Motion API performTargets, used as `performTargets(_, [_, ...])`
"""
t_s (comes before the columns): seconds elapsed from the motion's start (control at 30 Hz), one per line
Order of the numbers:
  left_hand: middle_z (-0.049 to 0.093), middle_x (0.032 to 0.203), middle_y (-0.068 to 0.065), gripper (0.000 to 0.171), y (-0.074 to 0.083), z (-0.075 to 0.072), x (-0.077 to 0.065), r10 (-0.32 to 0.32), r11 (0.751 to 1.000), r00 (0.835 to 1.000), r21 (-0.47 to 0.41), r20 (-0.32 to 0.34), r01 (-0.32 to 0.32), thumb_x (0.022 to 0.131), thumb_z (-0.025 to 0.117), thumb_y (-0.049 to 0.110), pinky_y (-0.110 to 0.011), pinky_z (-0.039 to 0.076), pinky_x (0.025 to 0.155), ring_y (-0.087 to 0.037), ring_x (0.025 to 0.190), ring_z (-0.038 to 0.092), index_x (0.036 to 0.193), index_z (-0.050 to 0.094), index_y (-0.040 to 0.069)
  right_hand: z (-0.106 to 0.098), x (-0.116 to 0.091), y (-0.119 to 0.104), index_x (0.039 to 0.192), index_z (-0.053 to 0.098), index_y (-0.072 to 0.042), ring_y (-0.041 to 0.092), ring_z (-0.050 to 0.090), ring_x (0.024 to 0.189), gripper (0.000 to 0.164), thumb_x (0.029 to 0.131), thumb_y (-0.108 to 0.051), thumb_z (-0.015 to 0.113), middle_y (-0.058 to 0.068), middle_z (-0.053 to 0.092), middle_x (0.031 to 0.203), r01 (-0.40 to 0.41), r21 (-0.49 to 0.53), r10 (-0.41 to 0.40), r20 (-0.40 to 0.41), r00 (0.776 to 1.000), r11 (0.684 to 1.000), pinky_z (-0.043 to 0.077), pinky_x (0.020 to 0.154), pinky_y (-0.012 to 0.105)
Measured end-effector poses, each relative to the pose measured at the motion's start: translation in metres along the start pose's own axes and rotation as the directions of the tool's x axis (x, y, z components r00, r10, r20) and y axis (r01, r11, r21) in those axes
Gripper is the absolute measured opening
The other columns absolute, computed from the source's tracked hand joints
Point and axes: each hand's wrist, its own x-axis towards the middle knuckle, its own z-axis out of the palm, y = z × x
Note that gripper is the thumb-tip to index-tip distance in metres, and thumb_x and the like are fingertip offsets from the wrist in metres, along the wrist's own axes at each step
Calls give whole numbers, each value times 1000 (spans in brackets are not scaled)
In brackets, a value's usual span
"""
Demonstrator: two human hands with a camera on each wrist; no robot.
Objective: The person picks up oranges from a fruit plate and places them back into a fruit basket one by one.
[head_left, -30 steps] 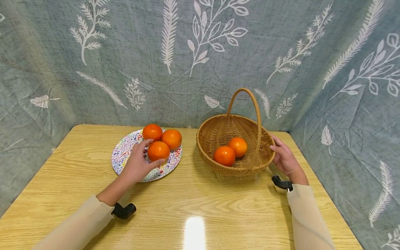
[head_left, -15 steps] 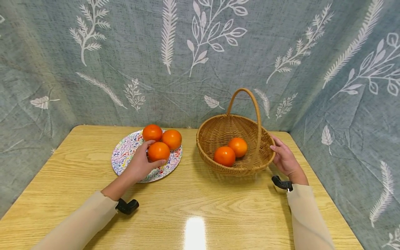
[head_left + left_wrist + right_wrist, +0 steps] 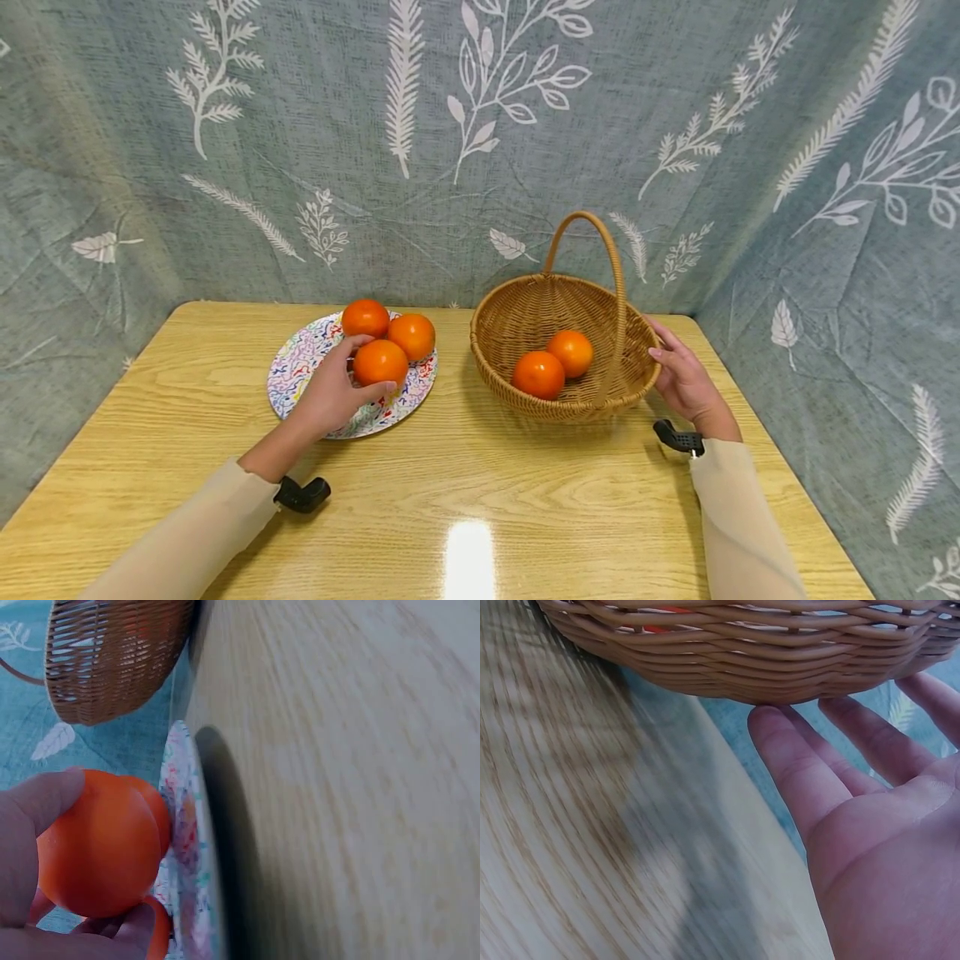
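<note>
My left hand curls its thumb and fingers round the nearest orange on a round plate with a colourful squiggle pattern. Two more oranges, a back one and a right one, lie close behind it. In the left wrist view, thumb and fingers lie on opposite sides of the gripped orange. My right hand holds the right rim of a wicker basket, thumb at the rim and fingers along the outside. The right wrist view shows fingertips against the woven side.
Two oranges sit together inside the basket, whose tall arched handle rises over its right part. Plate and basket stand side by side on a wooden table. A grey-blue leaf-patterned cloth hangs behind and at both sides.
My left hand and forearm have shifted slightly, the fingers drawing closer round the front orange. My right hand and the basket stay in place.
</note>
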Motion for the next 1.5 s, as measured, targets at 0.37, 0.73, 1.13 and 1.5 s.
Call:
performTargets(0.37, [43, 150, -21, 83, 18, -12, -3, -24, 999, 999, -23, -25, 23, 92, 80, 33, -56, 54, 103, -43, 129, 56, 155, 34, 5, -6, 1, -6, 164, 13, -3, 13, 62, 124, 59, 108, 1, 31, 2, 54, 144, -20, 19, 19, 71, 997, 1000, 56, 98, 25])
performTargets(0.73, [49, 148, -17, 83, 39, -19, 6, 28, 1000, 999, 2, -22, -28, 90, 80, 42, -55, 54, 102, -39, 126, 58, 154, 38, 9, -11, 2, -23, 163, 15, 2, 13, 61, 127, 62, 106, 6, 40, 2, 50, 151, -92, -43, 95, 74, 993, 995, 58, 96, 28])
performTargets(1.13, [51, 145, -14, 84, 66, -6, 28, 66, 997, 997, -40, 47, -64, 88, 80, 46, -51, 57, 95, -37, 126, 59, 155, 40, 13, -15, 1, -32, 163, 17, 0, 15, 61, 128, 65, 105, 5, 46, 3, 47, 152, -163, -78, 168, 57, 984, 984, 59, 97, 30])
performTargets(1.5, [55, 145, -10, 76, 94, 17, 56, 101, 990, 988, -106, 117, -89, 88, 81, 41, -45, 60, 89, -32, 123, 63, 150, 45, 18, -11, 1, -33, 163, 16, 1, 15, 61, 128, 66, 105, 5, 46, 3, 47, 152, -163, -79, 168, 58, 984, 983, 59, 97, 30])
